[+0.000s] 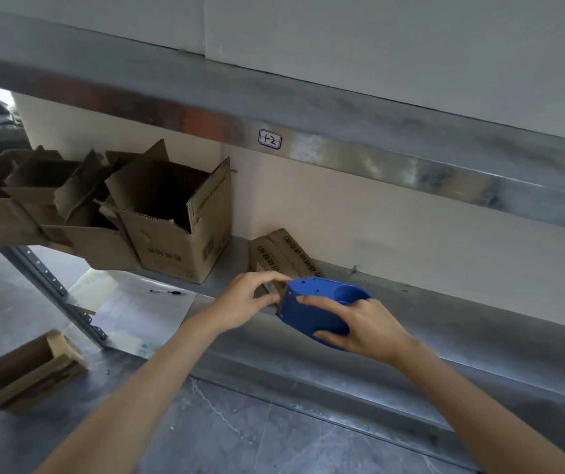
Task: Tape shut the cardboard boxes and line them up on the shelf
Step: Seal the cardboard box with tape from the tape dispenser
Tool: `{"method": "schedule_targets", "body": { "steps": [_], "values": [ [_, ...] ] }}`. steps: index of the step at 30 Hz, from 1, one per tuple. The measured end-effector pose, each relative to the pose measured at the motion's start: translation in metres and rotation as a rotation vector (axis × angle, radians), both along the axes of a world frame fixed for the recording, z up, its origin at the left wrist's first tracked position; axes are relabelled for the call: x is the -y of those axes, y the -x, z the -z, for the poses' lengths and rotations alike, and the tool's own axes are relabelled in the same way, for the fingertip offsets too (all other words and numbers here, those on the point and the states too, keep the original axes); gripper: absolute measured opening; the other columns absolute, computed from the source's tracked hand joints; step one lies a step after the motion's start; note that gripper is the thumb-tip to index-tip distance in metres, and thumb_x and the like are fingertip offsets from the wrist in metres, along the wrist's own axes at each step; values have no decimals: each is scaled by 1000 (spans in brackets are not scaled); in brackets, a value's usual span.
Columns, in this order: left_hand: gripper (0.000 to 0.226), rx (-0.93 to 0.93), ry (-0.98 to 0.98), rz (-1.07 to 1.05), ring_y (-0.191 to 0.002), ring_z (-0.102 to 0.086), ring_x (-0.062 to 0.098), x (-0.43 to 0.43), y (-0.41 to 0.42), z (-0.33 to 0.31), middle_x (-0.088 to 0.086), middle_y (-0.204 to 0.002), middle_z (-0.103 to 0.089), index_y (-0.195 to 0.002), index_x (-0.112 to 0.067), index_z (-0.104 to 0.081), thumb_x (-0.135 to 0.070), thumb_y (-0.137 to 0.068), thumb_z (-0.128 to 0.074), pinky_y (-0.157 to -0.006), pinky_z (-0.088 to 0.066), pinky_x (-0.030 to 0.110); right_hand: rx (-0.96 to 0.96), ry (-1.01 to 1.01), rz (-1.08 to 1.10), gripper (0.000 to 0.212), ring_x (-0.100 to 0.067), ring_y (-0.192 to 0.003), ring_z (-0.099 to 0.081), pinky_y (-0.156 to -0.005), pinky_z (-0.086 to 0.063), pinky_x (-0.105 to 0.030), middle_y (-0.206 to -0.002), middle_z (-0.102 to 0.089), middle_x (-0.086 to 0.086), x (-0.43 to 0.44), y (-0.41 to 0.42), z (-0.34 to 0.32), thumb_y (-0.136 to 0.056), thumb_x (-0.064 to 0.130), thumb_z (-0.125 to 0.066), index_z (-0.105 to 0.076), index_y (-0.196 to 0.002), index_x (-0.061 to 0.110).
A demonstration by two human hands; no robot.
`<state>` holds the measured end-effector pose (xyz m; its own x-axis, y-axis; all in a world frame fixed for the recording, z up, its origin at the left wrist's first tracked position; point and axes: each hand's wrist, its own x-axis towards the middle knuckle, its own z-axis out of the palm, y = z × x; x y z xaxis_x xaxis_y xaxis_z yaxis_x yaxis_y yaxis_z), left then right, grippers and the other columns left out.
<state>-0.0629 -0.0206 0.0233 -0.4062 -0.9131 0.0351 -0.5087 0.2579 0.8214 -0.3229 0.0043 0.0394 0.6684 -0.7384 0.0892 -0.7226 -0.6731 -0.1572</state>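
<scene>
The fingers [318, 301] of the right hand [359, 326] are wrapped round a blue tape dispenser [311, 313], index finger along its side and thumb under it. Its front end meets the near end of a flat box [284, 256]. Just left of them, the fingers [267, 277] of the left hand [245, 302] curl over that same end, index finger on top and thumb below, pinching the cardboard. The flat box is closed, printed along its top, and lies on the shelf [445, 309] with its far end close to the wall; whether tape is on it I cannot tell.

The shelf is bare grey metal, scuffed and dull, with a folded front lip below both wrists. Behind the fingers rises a pale beige wall [411, 227]. Above them runs the upper shelf beam [394, 159], streaked with rust toward the left and bearing a small handwritten label [270, 139].

Left of the left fingers stands a tall open box [175, 241], flaps up, and beyond it a crowded cluster of open boxes [51, 200] with torn, bent flaps, reaching the shelf's end. Below that end a perforated upright [51, 285] slants down to the floor [240, 436], which is grey stone with pale veins. There, below and left of the fingers, lie a sheet of paper [130, 309] with a pen [168, 292] on it, and nearer the lower left corner an open small box [31, 371].
</scene>
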Motion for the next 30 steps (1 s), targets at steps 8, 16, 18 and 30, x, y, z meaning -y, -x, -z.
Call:
{"method": "schedule_targets", "body": {
  "steps": [8, 16, 18, 30],
  "values": [
    [26, -80, -31, -38, -94, -63, -2, -11, 7, 0, -14, -97, -68, -104, -22, -68, 0, -94, -60, -91, -48, 21, 2, -1, 29, 62, -18, -61, -59, -62, -53, -37, -83, -70, 4, -14, 2, -6, -95, 54, -47, -10, -143, 56],
    [27, -102, -77, -92, -96, -65, -2, -11, 14, 7, -12, -101, -69, -103, -24, -67, -1, -94, -58, -89, -51, 20, 14, 7, 53, 64, -16, -55, -56, -56, -52, -35, -75, -67, 4, -23, 8, -5, -93, 51, -53, -11, -142, 56],
    [22, -119, -104, -99, -95, -65, 0, -8, 15, 8, -10, -102, -69, -104, -20, -68, -3, -95, -57, -87, -53, 21, -2, -17, 57, 64, -18, -58, -58, -59, -52, -37, -77, -68, 3, -24, 10, -5, -94, 53, -50, -7, -142, 57],
    [29, -115, -88, -149, -85, -69, 9, 0, 25, 9, -3, -91, -70, -88, -27, -66, 1, -87, -68, -81, -58, 28, 10, -159, 84, 70, -1, -52, -45, -56, -28, -11, -72, -53, 14, -19, 17, -8, -90, 50, -60, -16, -143, 57]
  ]
}}
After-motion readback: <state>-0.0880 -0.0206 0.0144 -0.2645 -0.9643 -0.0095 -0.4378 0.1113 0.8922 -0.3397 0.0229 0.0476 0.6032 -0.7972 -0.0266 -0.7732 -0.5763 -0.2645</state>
